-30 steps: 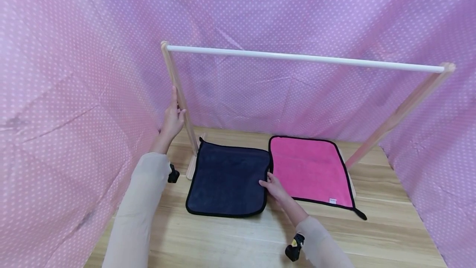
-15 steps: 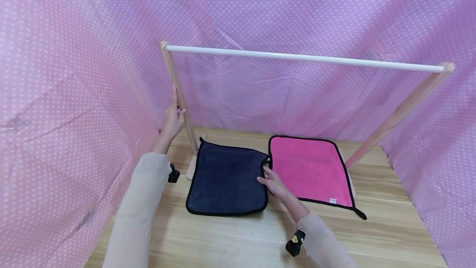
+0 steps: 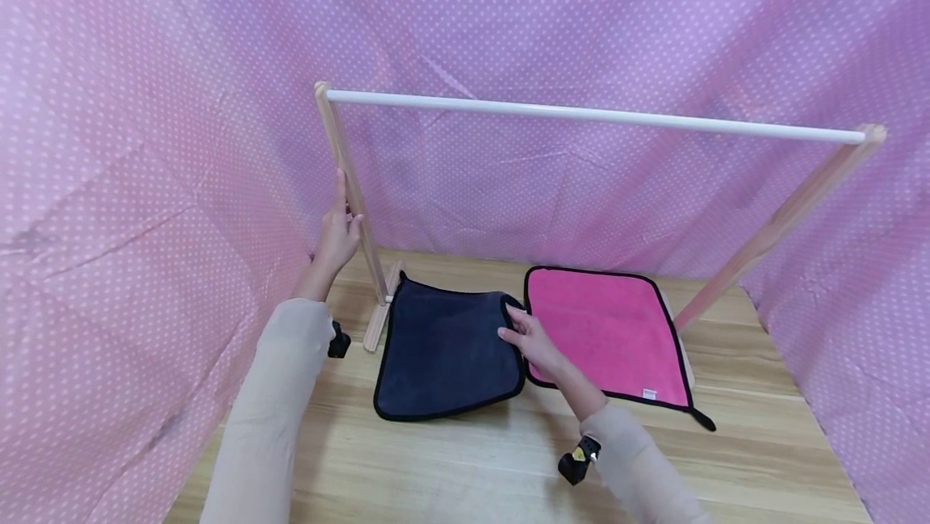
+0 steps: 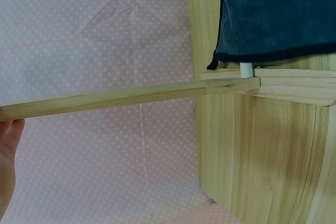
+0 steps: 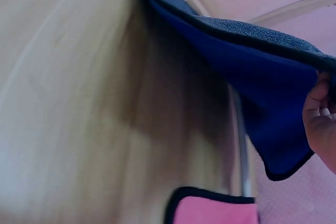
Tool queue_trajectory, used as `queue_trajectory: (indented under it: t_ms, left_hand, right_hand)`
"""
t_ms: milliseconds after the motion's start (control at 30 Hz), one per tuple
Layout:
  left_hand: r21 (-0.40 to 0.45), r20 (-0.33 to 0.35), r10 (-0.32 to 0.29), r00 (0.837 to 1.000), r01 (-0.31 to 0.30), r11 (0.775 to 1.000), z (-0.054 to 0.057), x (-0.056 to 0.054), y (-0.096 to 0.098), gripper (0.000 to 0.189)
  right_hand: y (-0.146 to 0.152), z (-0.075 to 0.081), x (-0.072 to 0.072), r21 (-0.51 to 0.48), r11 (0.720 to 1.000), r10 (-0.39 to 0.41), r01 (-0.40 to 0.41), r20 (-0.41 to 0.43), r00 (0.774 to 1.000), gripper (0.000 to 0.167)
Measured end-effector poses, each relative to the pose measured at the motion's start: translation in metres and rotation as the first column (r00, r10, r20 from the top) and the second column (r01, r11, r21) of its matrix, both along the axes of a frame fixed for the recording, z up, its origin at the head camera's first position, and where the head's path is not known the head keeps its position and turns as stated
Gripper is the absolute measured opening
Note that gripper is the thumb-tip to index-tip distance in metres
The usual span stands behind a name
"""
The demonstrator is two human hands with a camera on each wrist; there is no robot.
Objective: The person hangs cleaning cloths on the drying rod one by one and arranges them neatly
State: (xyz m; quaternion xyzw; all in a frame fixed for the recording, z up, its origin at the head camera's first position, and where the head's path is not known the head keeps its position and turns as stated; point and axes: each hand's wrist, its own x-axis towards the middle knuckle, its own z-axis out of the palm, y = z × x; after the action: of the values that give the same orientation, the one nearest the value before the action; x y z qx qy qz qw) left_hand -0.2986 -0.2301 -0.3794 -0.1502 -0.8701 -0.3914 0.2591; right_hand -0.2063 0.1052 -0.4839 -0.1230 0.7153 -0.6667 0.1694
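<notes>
In the head view, my left hand (image 3: 340, 232) holds the left wooden post (image 3: 363, 237) of a rack, index finger stretched along it. At the left wrist view's edge, that hand's fingers (image 4: 10, 136) meet the post. My right hand (image 3: 534, 342) pinches the right edge of a dark navy towel (image 3: 446, 354) with black trim. That edge is lifted. In the right wrist view, the towel's blue underside (image 5: 262, 98) shows above the tabletop, with a corner hanging down. A pink towel (image 3: 599, 330) with black trim lies flat beside it, its hanging loop at the near right corner.
The rack's white bar (image 3: 581, 112) spans above both towels to a right wooden post (image 3: 785, 221). A wooden foot (image 3: 383, 318) of the rack rests on the wooden tabletop (image 3: 450, 467). Pink dotted cloth (image 3: 218, 104) surrounds the table at the back and sides.
My right hand has moved up and slightly away from me, raising the navy towel's right edge. The towel has shifted slightly right, uncovering more of the rack's left foot. My left hand stays put.
</notes>
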Motion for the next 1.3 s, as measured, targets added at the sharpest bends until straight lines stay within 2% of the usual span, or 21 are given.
queue_trajectory:
  t_ms: [267,500,633,867,1000,1133,1300]
  left_hand:
    - [-0.007,0.008,-0.01,1.0,0.01,1.0,-0.001,-0.001,0.0,0.079]
    - [0.021,-0.048,-0.032,0.998,0.033,0.999,-0.005,-0.004,-0.003,0.08]
    - [0.002,-0.065,-0.031,0.997,0.031,1.0,-0.005,-0.005,-0.002,0.08]
    - [-0.03,-0.027,-0.007,1.0,0.006,1.0,-0.001,-0.003,0.0,0.081]
    - [-0.014,0.004,-0.022,1.0,0.022,1.0,0.0,-0.003,0.0,0.079]
    - [0.017,0.012,-0.049,0.999,0.049,0.999,-0.001,-0.003,-0.001,0.079]
    - [0.008,0.001,-0.039,0.999,0.039,0.999,-0.002,-0.003,-0.002,0.078]
  right_hand:
    - [0.0,0.031,-0.003,0.022,0.998,0.054,-0.053,-0.085,0.995,0.057]
    - [0.003,0.061,-0.007,0.078,0.994,0.087,-0.074,-0.187,0.979,0.055]
    - [0.005,0.076,-0.011,0.094,0.992,0.099,-0.079,-0.236,0.967,0.054]
    - [0.011,0.1,-0.018,0.109,0.99,0.113,-0.085,-0.283,0.952,0.054]
    - [0.014,0.112,-0.023,0.115,0.989,0.122,-0.091,-0.295,0.948,0.054]
    - [0.016,0.125,-0.026,0.131,0.985,0.148,-0.111,-0.321,0.936,0.054]
    - [0.017,0.144,-0.029,0.187,0.975,0.183,-0.122,-0.353,0.918,0.053]
